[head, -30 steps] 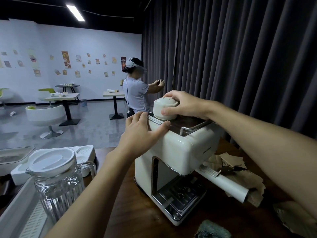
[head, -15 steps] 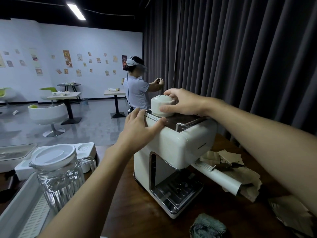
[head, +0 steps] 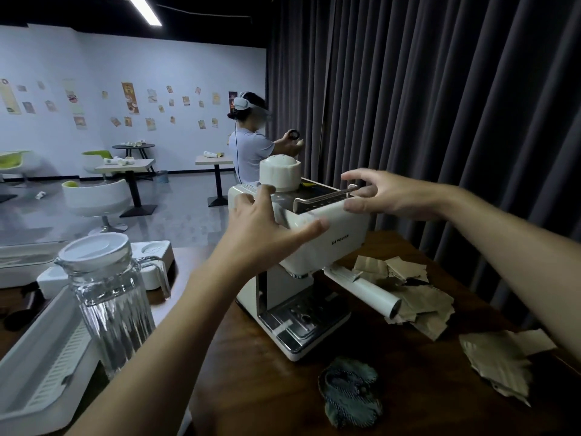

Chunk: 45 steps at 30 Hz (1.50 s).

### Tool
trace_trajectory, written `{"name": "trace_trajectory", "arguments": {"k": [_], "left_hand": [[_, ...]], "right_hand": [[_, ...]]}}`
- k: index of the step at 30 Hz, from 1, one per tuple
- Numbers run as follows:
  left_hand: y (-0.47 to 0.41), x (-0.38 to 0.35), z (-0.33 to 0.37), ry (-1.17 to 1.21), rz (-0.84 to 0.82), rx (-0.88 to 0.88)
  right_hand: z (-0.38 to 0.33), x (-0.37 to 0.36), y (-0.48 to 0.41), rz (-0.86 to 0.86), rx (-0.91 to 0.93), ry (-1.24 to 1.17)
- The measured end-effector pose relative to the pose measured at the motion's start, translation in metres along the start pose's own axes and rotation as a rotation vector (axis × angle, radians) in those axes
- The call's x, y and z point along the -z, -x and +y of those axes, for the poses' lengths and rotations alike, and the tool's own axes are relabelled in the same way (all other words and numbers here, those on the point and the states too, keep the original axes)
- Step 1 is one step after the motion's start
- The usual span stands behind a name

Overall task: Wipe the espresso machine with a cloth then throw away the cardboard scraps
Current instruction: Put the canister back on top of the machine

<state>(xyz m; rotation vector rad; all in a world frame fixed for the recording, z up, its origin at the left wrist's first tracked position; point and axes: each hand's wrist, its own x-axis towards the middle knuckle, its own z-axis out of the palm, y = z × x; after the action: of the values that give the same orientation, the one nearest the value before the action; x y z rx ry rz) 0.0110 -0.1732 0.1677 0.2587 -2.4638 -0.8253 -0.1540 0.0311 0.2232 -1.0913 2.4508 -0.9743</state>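
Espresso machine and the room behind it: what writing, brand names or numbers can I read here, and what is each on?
"SAPOLION", my best reading of small, blurred grey letters: on the front of the espresso machine.
Posters on the far wall: print too small to read.
Glass jug, cloth, cardboard scraps: no writing seen.

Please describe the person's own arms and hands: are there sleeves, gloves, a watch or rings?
Both forearms are bare; no sleeve is in view. The left hand and the right hand wear no gloves, and no watch, bracelet or ring shows.
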Motion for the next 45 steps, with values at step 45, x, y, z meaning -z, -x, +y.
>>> {"name": "trace_trajectory", "arguments": {"k": [45], "left_hand": [[0.004, 0.017, -0.044, 0.362, 0.189, 0.005]], "right_hand": [[-0.023, -0.078, 0.004, 0.386, 0.180, 0.010]]}}
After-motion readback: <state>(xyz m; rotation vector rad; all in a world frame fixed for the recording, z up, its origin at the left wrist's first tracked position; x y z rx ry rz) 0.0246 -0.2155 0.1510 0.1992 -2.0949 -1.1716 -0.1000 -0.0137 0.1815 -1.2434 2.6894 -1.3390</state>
